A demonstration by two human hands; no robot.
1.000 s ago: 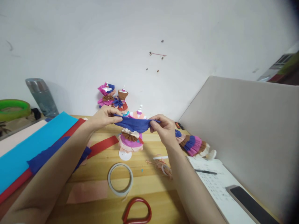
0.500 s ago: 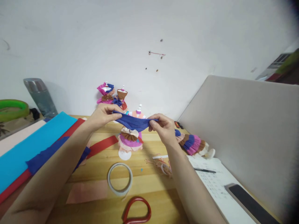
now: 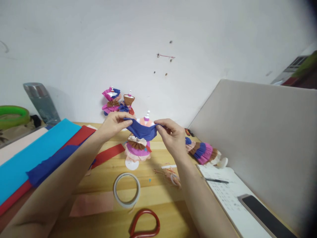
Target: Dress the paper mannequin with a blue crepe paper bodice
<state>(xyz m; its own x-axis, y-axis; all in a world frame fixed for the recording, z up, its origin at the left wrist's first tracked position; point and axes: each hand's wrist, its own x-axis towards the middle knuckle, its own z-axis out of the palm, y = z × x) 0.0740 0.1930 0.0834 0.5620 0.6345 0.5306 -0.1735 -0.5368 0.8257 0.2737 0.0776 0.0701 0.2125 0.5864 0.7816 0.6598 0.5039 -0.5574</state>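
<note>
- Blue strip [image 3: 142, 130]: one, held mid-frame before the central dress form; judged light, soft, easily creased or torn; best taken by its two ends.
- Left hand [image 3: 115, 125]: one, strip's left end pinched between thumb and fingers.
- Right hand [image 3: 172, 132]: one, opposite end pinched likewise.
- Dress forms [image 3: 137, 150]: three upright, one at centre, two [image 3: 112, 102] [image 3: 129, 100] just left and behind.
- Dress [image 3: 204, 153]: one, laid at centre right.
- Tape roll [image 3: 115, 190]: one, lower centre.
- Red handle [image 3: 158, 223]: one, bottom centre.
- Pen [image 3: 216, 180], phone [image 3: 262, 213]: one each, lower right.
- Bottle [image 3: 42, 104]: one, left.

Wooden table [image 3: 153, 165]: tape roll [image 3: 115, 195], red handle [image 3: 158, 224] (glossy), phone [image 3: 264, 215] on notebook [image 3: 220, 198].
</note>
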